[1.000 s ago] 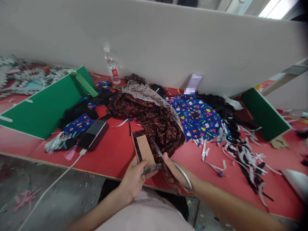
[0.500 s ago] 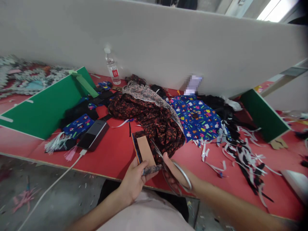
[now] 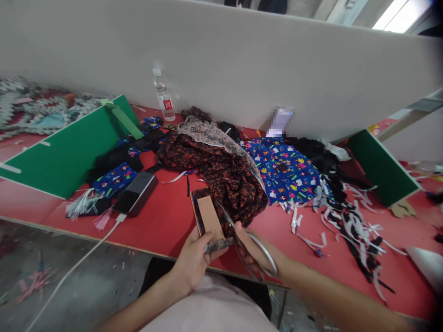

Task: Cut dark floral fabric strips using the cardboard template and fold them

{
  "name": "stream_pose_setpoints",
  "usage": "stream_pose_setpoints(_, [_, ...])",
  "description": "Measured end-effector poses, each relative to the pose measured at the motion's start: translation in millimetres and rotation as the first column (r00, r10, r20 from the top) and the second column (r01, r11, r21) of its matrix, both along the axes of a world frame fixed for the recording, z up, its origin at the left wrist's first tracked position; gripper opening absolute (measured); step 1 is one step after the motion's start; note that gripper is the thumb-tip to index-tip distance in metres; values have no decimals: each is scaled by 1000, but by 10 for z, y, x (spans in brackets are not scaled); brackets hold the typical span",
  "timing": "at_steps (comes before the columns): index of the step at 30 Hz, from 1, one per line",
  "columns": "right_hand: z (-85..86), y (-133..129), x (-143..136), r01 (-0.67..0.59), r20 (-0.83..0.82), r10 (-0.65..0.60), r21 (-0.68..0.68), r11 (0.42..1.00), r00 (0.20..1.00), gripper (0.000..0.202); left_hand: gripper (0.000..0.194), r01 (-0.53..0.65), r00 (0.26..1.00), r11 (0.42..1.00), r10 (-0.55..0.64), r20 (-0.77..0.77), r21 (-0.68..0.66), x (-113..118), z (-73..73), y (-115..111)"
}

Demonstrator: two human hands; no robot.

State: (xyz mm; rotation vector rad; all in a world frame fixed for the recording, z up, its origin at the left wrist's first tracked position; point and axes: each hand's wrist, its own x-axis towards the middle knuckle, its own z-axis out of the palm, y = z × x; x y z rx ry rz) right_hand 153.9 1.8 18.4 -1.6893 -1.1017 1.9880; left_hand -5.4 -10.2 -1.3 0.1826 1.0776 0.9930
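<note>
My left hand (image 3: 199, 253) grips a tan cardboard strip (image 3: 210, 216) together with dark floral fabric (image 3: 238, 184), which folds over the strip's near end. A striped edge of blue and yellow shows along the fabric's left side. In my right hand (image 3: 254, 251) is a pair of metal scissors (image 3: 263, 251), its handle loops around the fingers. The blades point away from me and lie at the fabric beside the strip's right edge. Farther back, the rest of the floral fabric lies bunched up, its paler reverse side showing along the top.
Blue patterned fabric (image 3: 284, 173) lies right of centre. Black and white scraps (image 3: 360, 235) spread over the red table (image 3: 166, 212). At left are a power bank (image 3: 134, 193) with a white cable and a green board (image 3: 65, 157). A water bottle (image 3: 164, 99) stands by the grey partition (image 3: 221, 60).
The view has shifted very slightly. Both hands, the scissors and the cardboard strip keep almost the same place against the fabric.
</note>
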Motion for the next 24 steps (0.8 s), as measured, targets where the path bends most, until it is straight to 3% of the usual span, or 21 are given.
stream_pose_setpoints(4, [-12,-37,47,-39,-60,39,-6,999,997,60,32,-4,1000,1000,5,6,-16,-10,3,2])
stream_pose_setpoints(8, [-74,-123,217,-79,-11,78,-44,996,997,64,27,-8,1000,999,8,6,-48,-25,-4,17])
stream_pose_setpoints(13, [19,-330,528,-78,-62,73,-81,994,995,50,25,-2,1000,997,4,13,-83,-34,28,41])
stream_pose_setpoints(15, [97,-393,585,-23,-37,23,-11,1000,999,45,26,-10,1000,996,11,13,-92,-26,62,43])
stream_pose_setpoints(18, [145,-408,517,165,42,-174,164,973,984,45,23,-33,999,996,34,12,-79,1,100,34])
stream_pose_setpoints(20, [103,-369,386,264,22,-277,237,935,961,50,21,-39,999,998,40,20,-51,25,97,22])
stream_pose_setpoints(24, [-78,-248,70,336,-100,-321,243,910,942,53,30,-24,999,1000,23,43,19,80,40,5])
